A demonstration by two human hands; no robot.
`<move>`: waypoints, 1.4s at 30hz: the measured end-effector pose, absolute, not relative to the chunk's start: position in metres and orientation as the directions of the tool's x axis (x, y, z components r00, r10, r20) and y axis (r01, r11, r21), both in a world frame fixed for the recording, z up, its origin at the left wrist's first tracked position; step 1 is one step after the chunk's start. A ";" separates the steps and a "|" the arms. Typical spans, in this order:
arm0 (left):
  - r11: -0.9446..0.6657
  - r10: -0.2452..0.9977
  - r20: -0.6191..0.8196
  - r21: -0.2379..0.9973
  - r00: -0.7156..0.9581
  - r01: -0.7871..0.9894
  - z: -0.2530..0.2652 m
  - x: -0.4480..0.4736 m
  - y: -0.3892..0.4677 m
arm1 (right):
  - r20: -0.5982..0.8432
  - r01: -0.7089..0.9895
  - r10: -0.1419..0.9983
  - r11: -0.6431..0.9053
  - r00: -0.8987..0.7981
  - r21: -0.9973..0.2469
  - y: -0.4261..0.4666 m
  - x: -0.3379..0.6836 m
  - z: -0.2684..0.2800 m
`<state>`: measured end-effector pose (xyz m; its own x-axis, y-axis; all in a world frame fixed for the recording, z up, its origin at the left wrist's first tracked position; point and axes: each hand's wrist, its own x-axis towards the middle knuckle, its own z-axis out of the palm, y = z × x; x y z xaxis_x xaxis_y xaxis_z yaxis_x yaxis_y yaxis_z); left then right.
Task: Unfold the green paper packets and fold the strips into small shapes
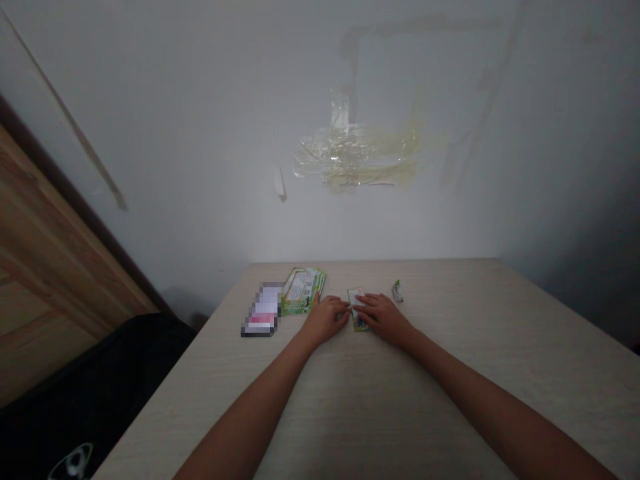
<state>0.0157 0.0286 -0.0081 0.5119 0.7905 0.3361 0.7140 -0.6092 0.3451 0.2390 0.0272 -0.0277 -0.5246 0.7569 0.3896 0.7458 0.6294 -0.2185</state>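
A small, narrow printed paper piece (358, 324) with a green edge lies on the table between my hands. My right hand (385, 319) rests over its right side, fingers stretched flat across it. On the other side, my left hand (326, 321) lies on the table with its fingertips at the paper's left edge and its thumb sticking up and apart. Just beyond that thumb is a loose pile of green-bordered printed sheets (303, 291). Part of the small paper is hidden under my right fingers.
Left of the pile lies a blurred-out phone (263, 312). A small crumpled wrapper (397, 291) sits beyond my right hand. The pale wooden table (450, 293) meets a wall (200, 133) with old tape (350, 157) on it. A black bag (95, 380) stands at the left.
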 end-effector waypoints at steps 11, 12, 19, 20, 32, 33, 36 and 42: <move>-0.614 0.785 0.341 0.317 0.517 0.723 -0.006 0.016 0.028 | 0.374 0.734 0.767 0.626 -0.521 -0.263 0.025 0.238 -0.024; -0.616 0.784 0.340 0.314 0.520 0.723 -0.006 0.016 0.027 | 0.373 0.733 0.770 0.624 -0.517 -0.272 0.024 0.237 -0.024; -0.617 0.781 0.357 0.315 0.512 0.721 -0.007 0.017 0.029 | 0.364 0.733 0.782 0.612 -0.506 -0.296 0.023 0.235 -0.022; -0.622 0.777 0.365 0.313 0.513 0.718 -0.008 0.017 0.029 | 0.367 0.733 0.782 0.611 -0.503 -0.297 0.022 0.234 -0.021; -0.630 0.772 0.361 0.326 0.523 0.705 -0.006 0.015 0.028 | 0.340 0.741 0.798 0.595 -0.498 -0.312 0.023 0.236 -0.022; -0.630 0.772 0.363 0.328 0.522 0.704 -0.006 0.015 0.028 | 0.339 0.740 0.799 0.594 -0.497 -0.315 0.023 0.236 -0.022; -0.631 0.771 0.367 0.337 0.520 0.699 -0.008 0.015 0.029 | 0.336 0.733 0.796 0.600 -0.504 -0.320 0.023 0.236 -0.021; -0.630 0.773 0.361 0.335 0.522 0.701 -0.008 0.015 0.029 | 0.337 0.722 0.787 0.612 -0.517 -0.321 0.023 0.237 -0.020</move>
